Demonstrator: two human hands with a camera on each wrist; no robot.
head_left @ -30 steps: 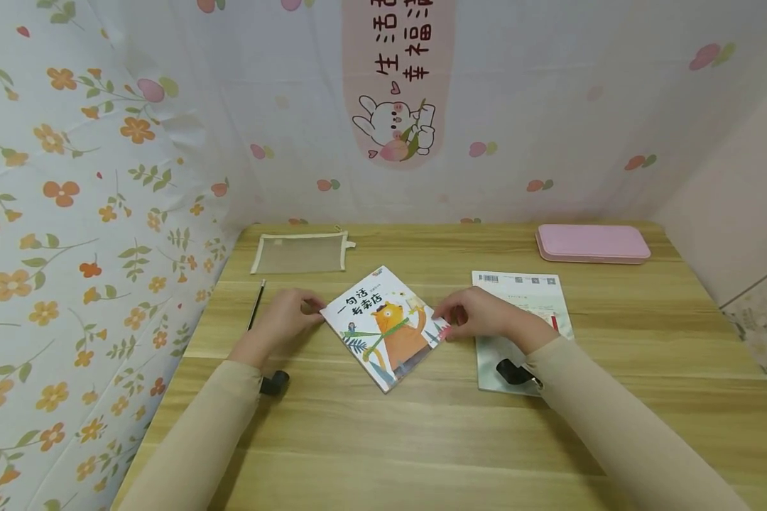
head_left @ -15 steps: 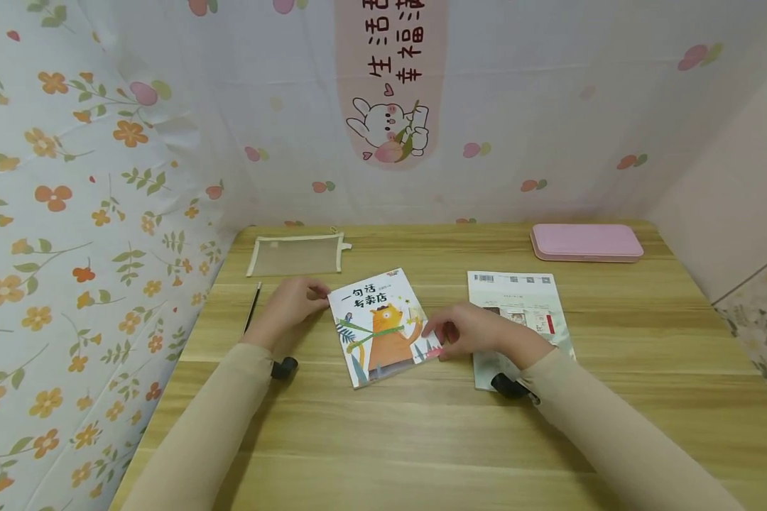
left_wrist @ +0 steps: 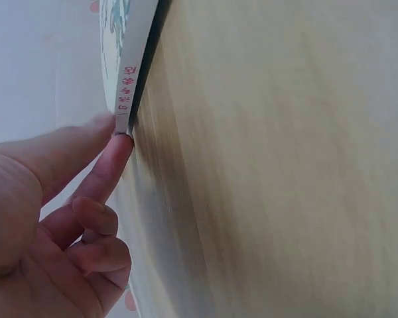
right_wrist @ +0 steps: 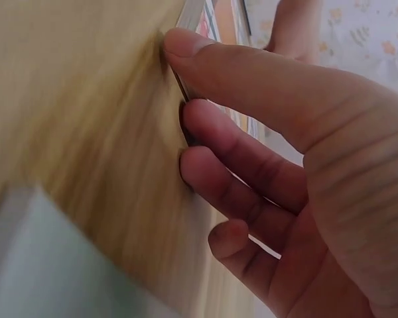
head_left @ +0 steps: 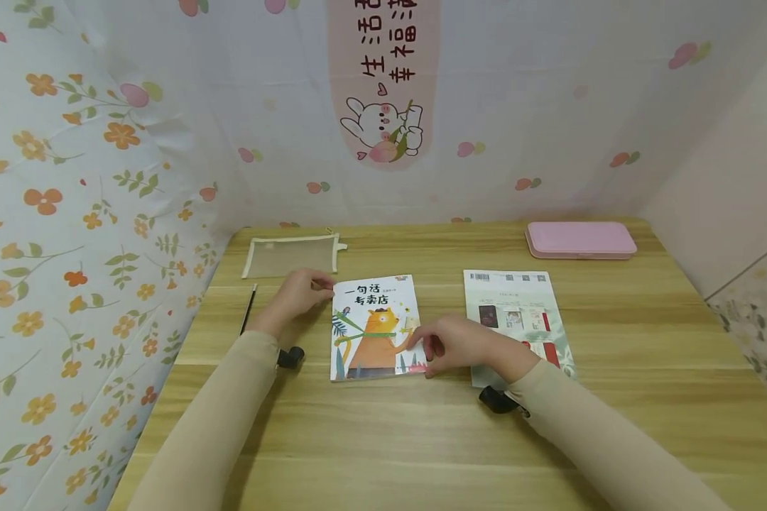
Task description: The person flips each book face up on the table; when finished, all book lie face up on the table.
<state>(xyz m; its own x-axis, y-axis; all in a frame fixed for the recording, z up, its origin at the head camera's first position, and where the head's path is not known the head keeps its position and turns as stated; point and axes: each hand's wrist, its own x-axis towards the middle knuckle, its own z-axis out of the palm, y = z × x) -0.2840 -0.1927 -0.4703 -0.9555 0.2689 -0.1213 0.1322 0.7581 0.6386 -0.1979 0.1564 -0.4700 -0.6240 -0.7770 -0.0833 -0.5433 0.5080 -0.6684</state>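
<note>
A square picture book [head_left: 373,330] with an orange cat on its white cover lies in the middle of the table. Its sides run almost straight with the table in the head view. My left hand [head_left: 302,294] pinches the book's far left corner between thumb and finger; the left wrist view shows the spine [left_wrist: 128,89] there. At the near right corner my right hand [head_left: 457,345] grips the book, thumb [right_wrist: 186,43] at the near edge and fingers along the right side. Right of it, partly under my right wrist, is a pale green booklet [head_left: 505,289], back cover up.
A pink pencil case [head_left: 580,240] stands at the far right. At the far left lies a mesh zip pouch [head_left: 294,257], with a dark pencil [head_left: 248,310] just in front, beside my left wrist. A patterned cloth [head_left: 262,191] hangs behind the table.
The picture book has turned counterclockwise from a diamond position to nearly square. My left hand has moved up and right with its corner, my right hand down and left.
</note>
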